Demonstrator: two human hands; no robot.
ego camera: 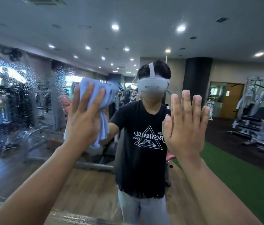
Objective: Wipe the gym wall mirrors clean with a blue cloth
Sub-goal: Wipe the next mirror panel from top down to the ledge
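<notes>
The wall mirror fills the view. Water droplets speckle its left part. A blue cloth lies against the glass just right of the droplets, pressed there by the left hand with straight, spread fingers. The right hand is raised flat at the glass further right; whether it touches cannot be told.

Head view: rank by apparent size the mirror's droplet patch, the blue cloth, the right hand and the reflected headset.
1. droplet patch
2. right hand and blue cloth: alike, cloth partly hidden by left hand
3. reflected headset, smallest
</notes>
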